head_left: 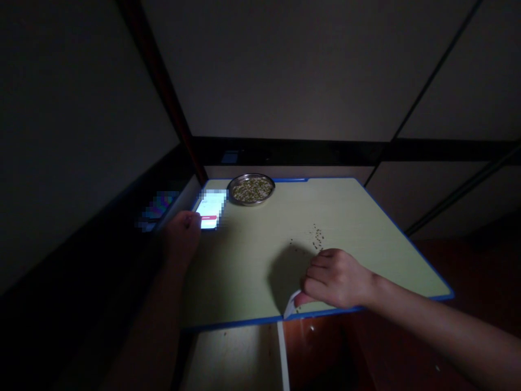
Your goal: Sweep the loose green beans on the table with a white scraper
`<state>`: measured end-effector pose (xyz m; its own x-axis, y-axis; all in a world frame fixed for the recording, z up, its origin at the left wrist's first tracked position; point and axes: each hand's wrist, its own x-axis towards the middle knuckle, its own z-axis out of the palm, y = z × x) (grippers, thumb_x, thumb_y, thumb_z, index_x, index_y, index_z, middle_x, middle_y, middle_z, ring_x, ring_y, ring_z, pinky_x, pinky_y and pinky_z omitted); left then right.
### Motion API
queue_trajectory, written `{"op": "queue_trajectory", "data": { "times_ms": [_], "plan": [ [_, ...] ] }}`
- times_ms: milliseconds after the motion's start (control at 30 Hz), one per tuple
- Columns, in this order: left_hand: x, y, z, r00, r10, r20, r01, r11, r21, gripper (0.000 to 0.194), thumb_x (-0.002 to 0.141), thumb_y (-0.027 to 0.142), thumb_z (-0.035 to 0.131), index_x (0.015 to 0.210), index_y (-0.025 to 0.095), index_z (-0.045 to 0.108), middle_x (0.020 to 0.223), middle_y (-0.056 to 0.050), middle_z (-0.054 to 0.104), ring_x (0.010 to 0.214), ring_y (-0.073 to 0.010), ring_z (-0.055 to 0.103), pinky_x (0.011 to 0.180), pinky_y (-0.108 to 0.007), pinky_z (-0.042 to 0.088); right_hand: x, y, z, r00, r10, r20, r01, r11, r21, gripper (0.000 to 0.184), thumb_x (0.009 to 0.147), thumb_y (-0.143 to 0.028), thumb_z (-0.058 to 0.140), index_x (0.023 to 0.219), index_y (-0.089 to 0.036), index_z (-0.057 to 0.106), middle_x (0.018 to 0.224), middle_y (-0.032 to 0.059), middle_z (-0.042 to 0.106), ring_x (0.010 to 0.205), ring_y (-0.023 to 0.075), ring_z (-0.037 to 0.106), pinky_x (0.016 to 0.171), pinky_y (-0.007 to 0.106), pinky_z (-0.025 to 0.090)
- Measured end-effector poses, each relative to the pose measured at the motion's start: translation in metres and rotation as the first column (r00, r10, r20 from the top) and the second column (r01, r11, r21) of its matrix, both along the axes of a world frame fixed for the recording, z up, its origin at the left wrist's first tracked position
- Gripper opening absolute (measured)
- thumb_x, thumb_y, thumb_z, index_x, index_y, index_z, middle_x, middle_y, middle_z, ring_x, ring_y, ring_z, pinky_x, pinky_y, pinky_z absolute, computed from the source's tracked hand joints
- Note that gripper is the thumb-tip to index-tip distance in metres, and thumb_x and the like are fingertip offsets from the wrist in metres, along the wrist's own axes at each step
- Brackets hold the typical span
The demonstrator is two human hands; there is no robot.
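Observation:
My right hand point(336, 279) is closed on a thin white card point(290, 305), which it holds tilted at the blue front edge of the table point(252, 260). Small dark seeds point(318, 237) lie scattered on the tabletop just beyond this hand, and a few more are beside the card. My left hand point(183, 233) is closed at the table's left edge, right beside a lit phone point(211, 209). Whether its fingers grip the phone, the edge or something else is hidden. A round steel plate point(232, 199) with greenish and pale seeds stands at the back left.
Dark panelled cupboard doors point(285, 81) rise behind the table, and a dark glossy panel point(101, 244) on the left reflects the phone. Below the front edge lies a pale board point(236, 358) with a white rim point(283, 353). The reddish floor point(456, 260) shows on the right.

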<state>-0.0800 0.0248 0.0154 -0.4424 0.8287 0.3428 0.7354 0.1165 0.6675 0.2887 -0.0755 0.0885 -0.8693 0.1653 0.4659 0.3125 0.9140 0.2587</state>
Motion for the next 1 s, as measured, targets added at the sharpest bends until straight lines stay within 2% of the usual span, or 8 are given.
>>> {"op": "queue_trajectory", "data": {
  "times_ms": [167, 400, 667, 867, 1000],
  "plan": [
    [0.003, -0.002, 0.005, 1.0, 0.011, -0.007, -0.011, 1.0, 0.0, 0.024, 0.083, 0.036, 0.05, 0.088, 0.018, 0.065, 0.075, -0.002, 0.063, 0.068, -0.0177, 0.058, 0.059, -0.028, 0.041, 0.017, 0.002, 0.001, 0.99, -0.138, -0.019, 0.137, 0.99, -0.036, 0.04, 0.1, -0.044, 0.047, 0.068, -0.02, 0.051, 0.056, -0.004, 0.054, 0.053, 0.0112, 0.047, 0.053, 0.03, 0.026],
    [0.009, -0.006, 0.013, 1.0, 0.003, -0.001, -0.003, 1.0, -0.03, 0.023, 0.083, 0.035, 0.05, 0.088, 0.018, 0.064, 0.078, -0.003, 0.063, 0.073, -0.0177, 0.059, 0.064, -0.028, 0.043, -0.002, 0.012, -0.016, 0.926, -0.378, -0.026, 0.373, 0.921, -0.111, 0.049, 0.102, -0.049, 0.036, 0.07, -0.019, 0.058, 0.052, -0.0023, 0.057, 0.045, 0.0103, 0.046, 0.05, 0.031, 0.019],
    [0.012, -0.007, 0.016, 1.0, 0.002, 0.0, -0.002, 0.999, -0.05, 0.02, 0.083, 0.033, 0.05, 0.086, 0.018, 0.064, 0.081, -0.003, 0.065, 0.075, -0.0179, 0.059, 0.066, -0.028, 0.043, -0.006, 0.017, -0.024, 0.949, -0.316, 0.011, 0.313, 0.931, -0.187, 0.053, 0.104, -0.049, 0.031, 0.072, -0.017, 0.06, 0.056, -0.0001, 0.062, 0.046, 0.0102, 0.049, 0.049, 0.03, 0.021],
    [0.009, -0.007, 0.014, 1.0, -0.018, 0.013, 0.018, 0.998, -0.065, 0.021, 0.084, 0.032, 0.052, 0.091, 0.016, 0.064, 0.08, 0.0, 0.062, 0.076, -0.0154, 0.057, 0.065, -0.025, 0.041, 0.0, 0.015, -0.024, 0.931, -0.362, 0.035, 0.36, 0.902, -0.236, 0.056, 0.104, -0.049, 0.029, 0.071, -0.017, 0.062, 0.051, -0.0013, 0.058, 0.043, 0.0097, 0.047, 0.049, 0.03, 0.022],
    [0.01, -0.007, 0.015, 1.0, -0.016, -0.011, 0.015, 0.996, -0.088, 0.024, 0.086, 0.033, 0.051, 0.094, 0.015, 0.064, 0.081, 0.0, 0.063, 0.076, -0.0148, 0.055, 0.065, -0.024, 0.04, 0.006, 0.007, -0.027, 0.92, -0.388, 0.047, 0.389, 0.894, -0.224, 0.056, 0.103, -0.051, 0.03, 0.07, -0.017, 0.06, 0.051, -0.001, 0.057, 0.043, 0.0098, 0.046, 0.05, 0.03, 0.023]
  ]
}}
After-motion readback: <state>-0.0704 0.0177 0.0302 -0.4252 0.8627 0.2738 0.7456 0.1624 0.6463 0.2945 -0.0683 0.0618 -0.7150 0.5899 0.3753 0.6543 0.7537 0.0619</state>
